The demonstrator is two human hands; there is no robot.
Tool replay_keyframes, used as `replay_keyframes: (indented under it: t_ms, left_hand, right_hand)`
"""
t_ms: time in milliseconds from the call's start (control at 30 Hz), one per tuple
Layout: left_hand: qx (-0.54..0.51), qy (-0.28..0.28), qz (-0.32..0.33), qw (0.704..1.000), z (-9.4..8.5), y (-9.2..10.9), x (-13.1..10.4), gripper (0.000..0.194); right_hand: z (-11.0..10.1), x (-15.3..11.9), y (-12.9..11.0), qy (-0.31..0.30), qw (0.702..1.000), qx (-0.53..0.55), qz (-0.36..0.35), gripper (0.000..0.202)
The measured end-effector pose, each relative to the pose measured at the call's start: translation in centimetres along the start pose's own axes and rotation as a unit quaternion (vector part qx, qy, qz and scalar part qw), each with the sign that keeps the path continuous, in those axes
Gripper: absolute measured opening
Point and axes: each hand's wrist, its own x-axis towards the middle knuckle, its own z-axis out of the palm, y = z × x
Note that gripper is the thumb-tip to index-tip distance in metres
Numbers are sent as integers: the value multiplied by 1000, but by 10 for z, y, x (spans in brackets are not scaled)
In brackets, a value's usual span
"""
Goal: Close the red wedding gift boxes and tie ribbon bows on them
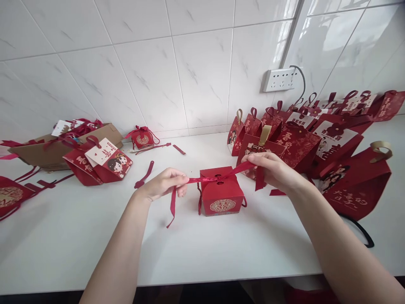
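Note:
A small red gift box (223, 195) with a gold round emblem on its front stands upright on the white table. A red ribbon (207, 180) crosses its top and is knotted at the middle, over the round cut-out in the lid. My left hand (167, 182) pinches one ribbon end, left of the box, with a loose tail hanging below. To the right, my right hand (267, 166) grips the other end, its tail hanging down as well. Both ribbon halves look stretched taut between my hands. Twisted red cords hang at the box's two sides.
Many red gift boxes (297, 145) with loop handles crowd the right side. At left a cardboard box (41, 154) holds ribbons, beside more red boxes (112, 162). A small tied box (141, 138) and loose red strips (145, 174) lie near the wall. A power strip (280, 80) hangs above.

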Motion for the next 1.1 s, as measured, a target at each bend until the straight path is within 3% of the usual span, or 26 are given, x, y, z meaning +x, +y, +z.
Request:
replay_keyframes:
  t_ms: [133,267,367,467,600,733,933,1100]
  left_hand:
    - [-109,-18,44,993,-12,-3,-11,37]
    - [-153,-69,112,979,-15,3,-19,29]
    - [-179,-15,176,968,-10,21,-13,24]
    - [-116,73,225,965,-1,48,2,19]
    - [-144,75,267,950,7,78,24,25]
    - [-197,115,301,926,11,92,32,44]
    - [15,270,325,906,25,100,19,40]
    - [100,303,324,891,36,102,21,43]
  right_hand:
    - [3,-2,-2,-18,985,168,-16,42]
    - [16,0,-2,-72,978,191,-42,25]
    - [28,8,-8,-115,982,149,-29,17]
    - [43,20,-21,-141,986,89,-31,22]
    - [66,37,-34,-104,987,60,-107,19]
    - [74,47,-35,-22,983,90,-161,27]
    - [62,49,-49,109,966,101,-212,33]
    - [62,48,-61,99,975,50,-193,40]
